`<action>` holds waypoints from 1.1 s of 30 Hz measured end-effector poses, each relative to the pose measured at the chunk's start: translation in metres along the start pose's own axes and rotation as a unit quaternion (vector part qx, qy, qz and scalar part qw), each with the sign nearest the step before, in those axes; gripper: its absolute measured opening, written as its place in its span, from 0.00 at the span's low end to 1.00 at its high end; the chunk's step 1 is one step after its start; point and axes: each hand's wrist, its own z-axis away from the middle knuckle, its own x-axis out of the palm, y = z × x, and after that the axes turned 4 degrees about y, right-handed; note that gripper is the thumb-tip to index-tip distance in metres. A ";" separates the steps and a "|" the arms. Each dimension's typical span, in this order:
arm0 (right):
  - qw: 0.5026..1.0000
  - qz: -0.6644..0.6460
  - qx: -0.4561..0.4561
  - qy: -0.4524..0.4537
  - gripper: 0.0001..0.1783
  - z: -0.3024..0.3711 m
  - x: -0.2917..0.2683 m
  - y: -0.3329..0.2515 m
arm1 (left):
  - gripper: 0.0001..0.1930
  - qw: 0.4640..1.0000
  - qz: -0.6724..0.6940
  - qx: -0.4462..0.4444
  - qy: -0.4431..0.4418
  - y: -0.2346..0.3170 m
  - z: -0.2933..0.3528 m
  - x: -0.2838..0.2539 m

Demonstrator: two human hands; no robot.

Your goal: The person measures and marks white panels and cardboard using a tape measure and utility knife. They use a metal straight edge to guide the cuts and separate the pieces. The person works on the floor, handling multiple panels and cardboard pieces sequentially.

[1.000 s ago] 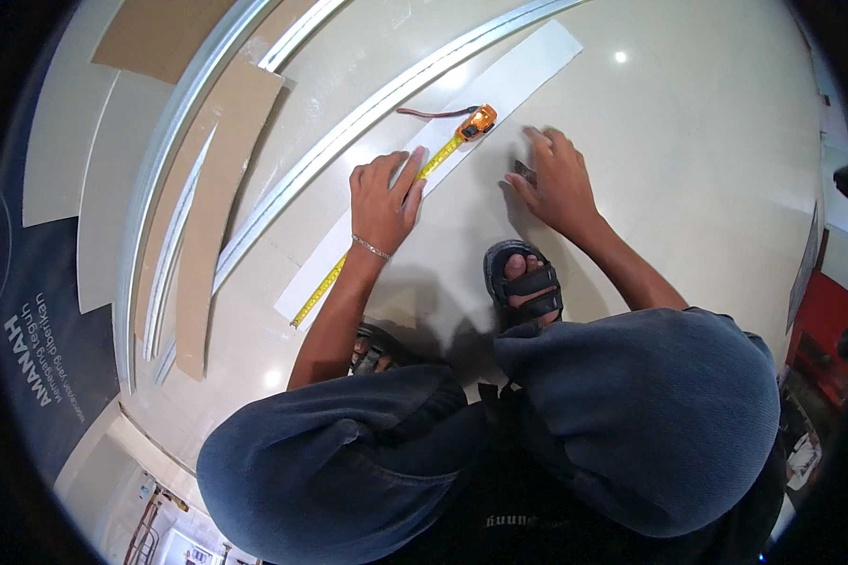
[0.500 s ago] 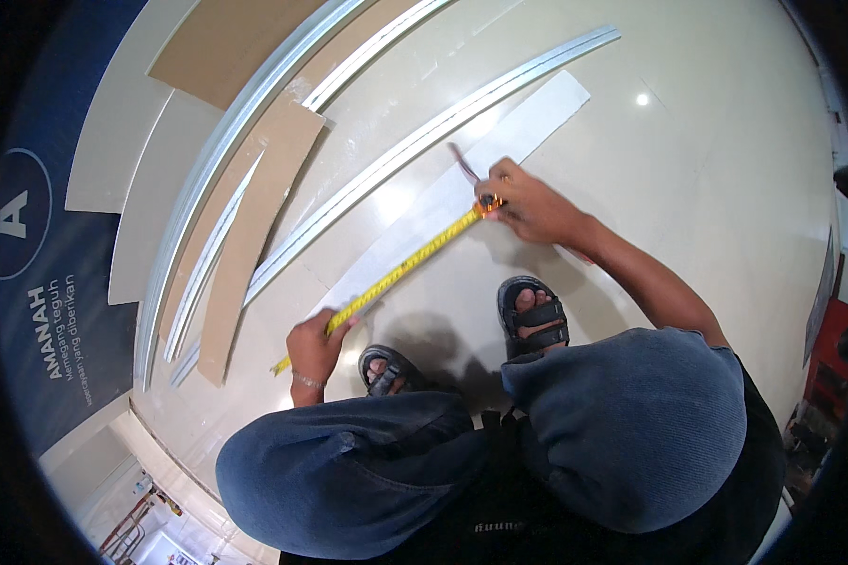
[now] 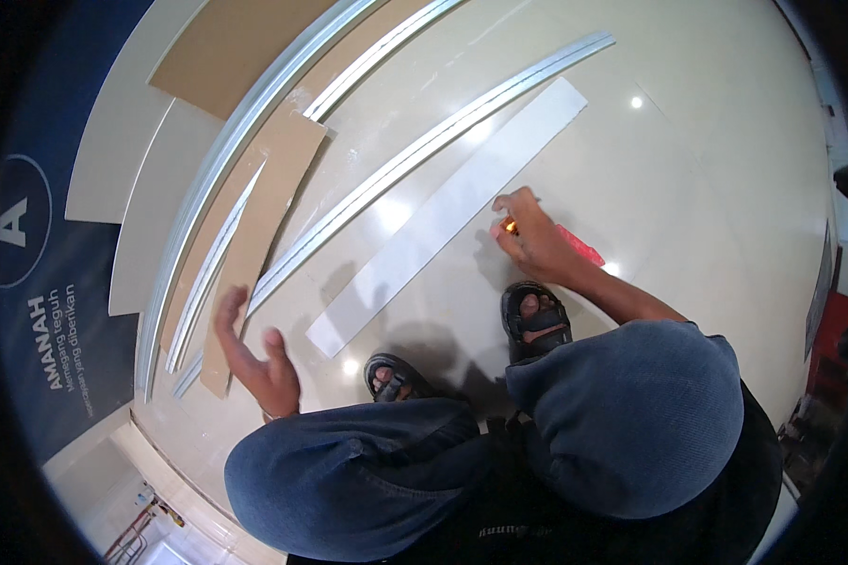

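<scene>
White and flat, the strip [image 3: 452, 217] lies slantwise across the middle of the frame with nothing on it: the yellow tape blade that ran along it 0.5 seconds ago is out of sight, presumably wound in, and the left hand has let go of it. That seems to leave the strip loose on the floor [image 3: 707, 188], free of the blade and of both hands. At lower left, the left hand [image 3: 266, 369] hangs with thumb and fingers spread, nothing between them, near the lower end of 1 brown board [image 3: 259, 235]. Right of centre, the right hand [image 3: 534, 235] is curled around the orange tape measure [image 3: 510, 227], of which only a little shows. Counted: 2 hands, 1 tape measure, 1 white strip, 2 dark sandals [image 3: 537, 337] at lower centre, 1 red object [image 3: 579, 245] just beside the right hand, its kind unclear, and at least 3 metal rails [image 3: 424, 158] toward the upper left, where overlaps hide the exact number
</scene>
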 end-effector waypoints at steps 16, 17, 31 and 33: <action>0.923 0.314 -0.149 0.166 0.17 -0.324 -0.053 0.097 | 0.39 0.950 -0.295 0.006 -0.106 -0.183 0.014 0.083; 0.884 0.383 -0.163 0.212 0.17 -0.315 -0.042 0.090 | 0.40 0.947 -0.300 -0.011 -0.113 -0.186 0.016 0.077; 0.854 0.361 -0.345 -0.147 0.27 -0.192 0.088 -0.001 | 0.55 0.950 -0.257 -0.067 -0.161 -0.265 -0.048 -0.012; 0.850 0.340 -0.380 -0.130 0.28 -0.189 0.062 -0.009 | 0.54 0.953 -0.256 -0.060 -0.148 -0.273 -0.053 -0.015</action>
